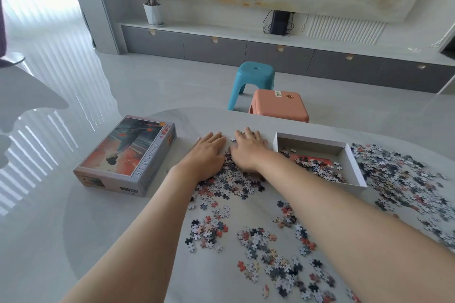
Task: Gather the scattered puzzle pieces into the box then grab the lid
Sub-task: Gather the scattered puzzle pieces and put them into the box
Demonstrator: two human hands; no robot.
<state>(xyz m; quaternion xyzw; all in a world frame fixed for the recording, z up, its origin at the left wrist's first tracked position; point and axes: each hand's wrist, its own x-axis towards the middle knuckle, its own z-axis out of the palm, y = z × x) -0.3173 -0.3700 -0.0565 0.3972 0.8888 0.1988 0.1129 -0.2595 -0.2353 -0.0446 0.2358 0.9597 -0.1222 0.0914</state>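
Note:
Many small puzzle pieces (258, 243) lie scattered over the grey table. A dense heap of pieces (229, 182) sits just under my hands. My left hand (205, 155) lies flat on the heap's left side, fingers straight and pointing away from me. My right hand (247, 149) rests palm down beside it, fingers spread over the heap's far edge. The open white box (354, 165) stands to the right of my right hand with some pieces and an orange sheet inside. The picture-printed lid (128, 155) lies flat at the left, apart from both hands.
More pieces (398, 174) are spread to the right of the box. Beyond the table's far edge (221, 112) stand a teal stool (253, 79) and an orange stool (279, 104). A potted plant and a low grey cabinet line the back wall.

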